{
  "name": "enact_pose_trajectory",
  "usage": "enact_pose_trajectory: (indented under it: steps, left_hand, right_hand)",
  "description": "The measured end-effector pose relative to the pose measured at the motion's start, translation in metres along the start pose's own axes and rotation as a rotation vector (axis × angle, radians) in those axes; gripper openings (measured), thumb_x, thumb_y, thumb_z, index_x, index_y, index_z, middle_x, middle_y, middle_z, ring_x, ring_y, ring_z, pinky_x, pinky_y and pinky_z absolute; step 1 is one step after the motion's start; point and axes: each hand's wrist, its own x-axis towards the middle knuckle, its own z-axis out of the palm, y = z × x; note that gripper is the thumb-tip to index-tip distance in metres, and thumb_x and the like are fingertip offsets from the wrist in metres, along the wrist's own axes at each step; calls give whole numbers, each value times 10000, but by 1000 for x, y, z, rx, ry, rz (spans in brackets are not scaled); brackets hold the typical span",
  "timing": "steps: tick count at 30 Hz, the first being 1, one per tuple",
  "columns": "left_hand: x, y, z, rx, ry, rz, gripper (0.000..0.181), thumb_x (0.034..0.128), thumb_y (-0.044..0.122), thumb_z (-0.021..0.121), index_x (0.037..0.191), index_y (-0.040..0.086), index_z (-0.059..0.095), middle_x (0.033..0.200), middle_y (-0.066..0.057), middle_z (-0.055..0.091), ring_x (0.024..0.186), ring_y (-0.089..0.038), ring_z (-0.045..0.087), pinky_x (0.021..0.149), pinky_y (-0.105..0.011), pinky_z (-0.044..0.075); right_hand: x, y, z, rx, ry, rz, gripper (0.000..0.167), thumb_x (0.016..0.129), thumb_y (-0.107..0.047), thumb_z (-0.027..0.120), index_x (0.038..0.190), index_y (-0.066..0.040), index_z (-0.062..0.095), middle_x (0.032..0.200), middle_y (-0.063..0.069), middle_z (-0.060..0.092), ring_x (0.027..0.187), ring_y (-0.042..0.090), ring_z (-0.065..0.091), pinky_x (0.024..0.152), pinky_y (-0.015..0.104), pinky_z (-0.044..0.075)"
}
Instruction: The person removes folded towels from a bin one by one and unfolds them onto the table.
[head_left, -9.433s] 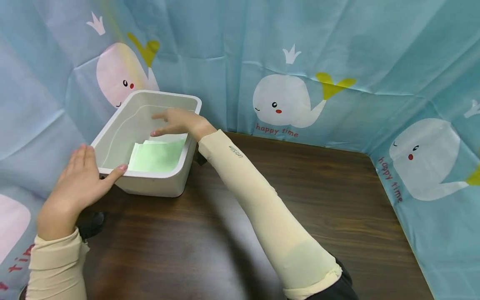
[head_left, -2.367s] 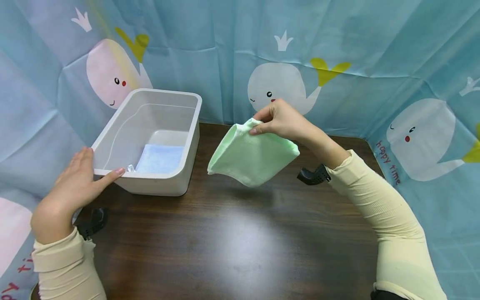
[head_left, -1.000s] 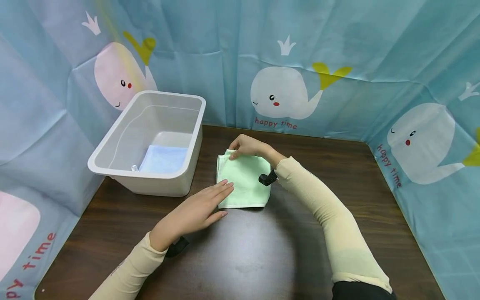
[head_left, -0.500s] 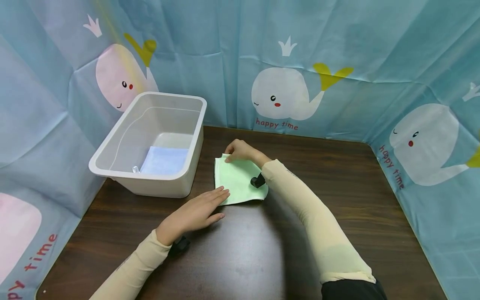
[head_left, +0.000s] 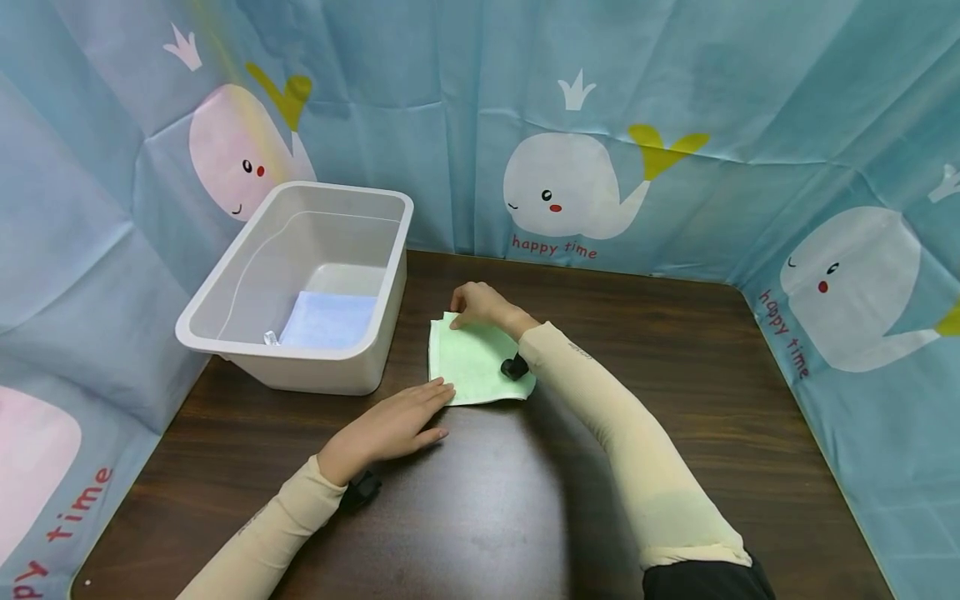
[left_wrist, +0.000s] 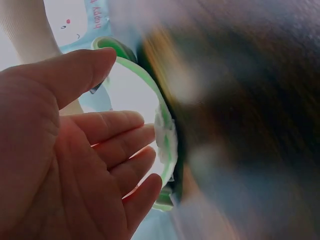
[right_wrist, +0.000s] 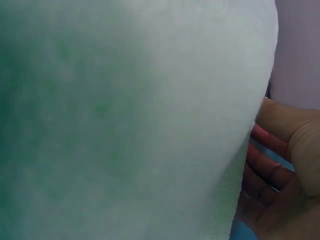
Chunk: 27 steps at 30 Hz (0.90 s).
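Green cloth (head_left: 480,358), both hands (head_left: 390,425) (head_left: 486,305) (right fingers (right_wrist: 269,167) partly hidden)

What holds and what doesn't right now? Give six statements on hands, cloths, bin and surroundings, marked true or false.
1. The blue cloth lies inside the grey bin. True.
2. The left hand is at the green cloth's near edge. True.
3. The right hand holds the blue cloth. False: it pinches the green cloth's far edge.
4. The green cloth is in the bin. False: it is outside, on the table.
5. Pale sleeves cover both forearms. True.
6. The curtain is plain. False: it has printed whales.
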Motion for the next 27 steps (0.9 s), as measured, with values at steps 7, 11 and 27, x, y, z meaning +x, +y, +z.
enact_pose_trajectory:
  steps: [7,11,27]
  left_hand:
    - [-2,-3,-4,0,32,-14,613,1003,308,573,1500,0,391,1572,-166,397,1483,-333,353,1171,-533,357]
    - [-5,-4,-10,15,76,-60,581,1009,252,567,1494,-15,393,1561,-192,405,1478,-353,355,1160,-554,363]
    - [-9,-5,-1,72,127,-189,634,1004,181,562,1499,-112,296,1599,-282,263,1501,-432,250,1182,-564,324]
  right_hand:
    - [-18,-10,-5,-79,136,-32,325,858,-285,780,1114,-110,684,1050,54,708,954,195,658,849,356,556]
    - [-47,-30,-12,-72,264,-81,241,899,-230,731,1097,-92,713,1030,62,727,934,200,680,833,367,570]
    - [-129,-64,63,-251,198,-228,358,869,-350,756,1144,-121,738,1100,8,716,997,168,673,838,307,588]
